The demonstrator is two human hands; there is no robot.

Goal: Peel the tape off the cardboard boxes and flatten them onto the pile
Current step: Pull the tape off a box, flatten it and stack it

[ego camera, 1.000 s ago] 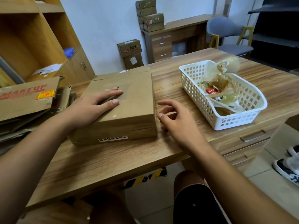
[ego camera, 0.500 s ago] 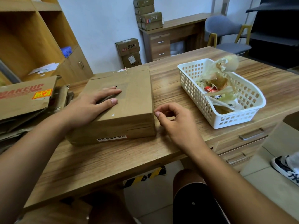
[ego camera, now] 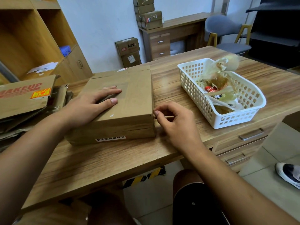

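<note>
Right hand (ego camera: 177,125) shifted off desk (ego camera: 113,159) onto box corner since a second ago. Fingertips (ego camera: 156,113) curled, thumb and forefinger nearly together against near-right edge of cardboard box (ego camera: 129,111); tape end too small to see, catch unconfirmed. Left of them, left hand (ego camera: 87,108) pressed flat on top, fingers straight. Risks looked like nail slipping, strip tearing short, and box skidding right toward basket (ego camera: 243,117). Pile (ego camera: 24,98) sat far left.
</note>
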